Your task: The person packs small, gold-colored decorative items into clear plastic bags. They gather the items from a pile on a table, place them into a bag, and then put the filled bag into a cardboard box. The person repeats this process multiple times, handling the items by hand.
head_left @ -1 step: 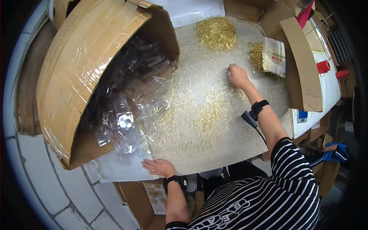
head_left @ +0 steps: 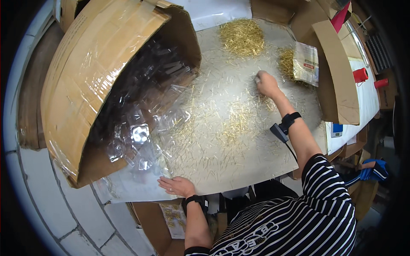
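I see my right hand (head_left: 267,84) stretched to the far side of the white table (head_left: 273,162), fingers curled on a small clear piece among the scattered gold pins (head_left: 232,123); whether it truly pinches that piece I cannot tell. My left hand (head_left: 177,186) lies flat and open on the near edge, holding nothing. A heap of gold pins (head_left: 241,37) sits at the far side, left of a printed packet (head_left: 306,64). At the left, a big tipped cardboard box (head_left: 98,55) spills clear plastic trays (head_left: 141,128).
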The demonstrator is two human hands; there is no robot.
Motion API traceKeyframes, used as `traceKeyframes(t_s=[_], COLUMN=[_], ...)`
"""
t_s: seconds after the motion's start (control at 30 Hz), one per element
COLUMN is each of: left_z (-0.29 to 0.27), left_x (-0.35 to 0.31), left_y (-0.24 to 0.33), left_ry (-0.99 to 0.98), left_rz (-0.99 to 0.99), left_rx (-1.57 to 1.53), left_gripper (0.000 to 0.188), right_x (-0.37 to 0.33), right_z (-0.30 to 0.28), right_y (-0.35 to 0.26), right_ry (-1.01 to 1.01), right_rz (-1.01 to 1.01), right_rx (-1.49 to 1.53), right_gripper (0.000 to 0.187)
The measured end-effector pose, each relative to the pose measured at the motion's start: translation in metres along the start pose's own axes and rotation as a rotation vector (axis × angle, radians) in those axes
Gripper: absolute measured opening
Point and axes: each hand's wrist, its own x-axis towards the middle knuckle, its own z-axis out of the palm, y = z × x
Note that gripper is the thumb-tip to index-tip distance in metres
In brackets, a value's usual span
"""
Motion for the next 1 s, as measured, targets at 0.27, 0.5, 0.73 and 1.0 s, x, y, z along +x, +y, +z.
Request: traceKeyframes(t_s=[0.27, 0.5, 0.73, 1.0], left_z=[0.001, 0.000, 0.000, 0.000], left_x=[0.000, 0.001, 0.000, -0.001], left_y=[-0.001, 0.000, 0.001, -0.001], left_ry=[0.020, -0.003, 0.007, 0.023], left_rz=[0.016, 0.011, 0.006, 0.020], left_rx=[-0.021, -0.018, -0.004, -0.023], left_gripper=[0.055, 0.056, 0.055, 0.054], right_x=[0.001, -0.001, -0.026, -0.050], right_z=[0.008, -0.003, -0.030, -0.025], right_y=[-0.004, 0.002, 0.007, -0.008], right_ry=[0.033, -0.011, -0.295, -0.226], right_rz=[-0.025, -0.093, 0.057, 0.009], right_rx=[-0.029, 0.174, 1.147, 0.381], right_gripper=[0.016, 0.013, 0.011, 0.016])
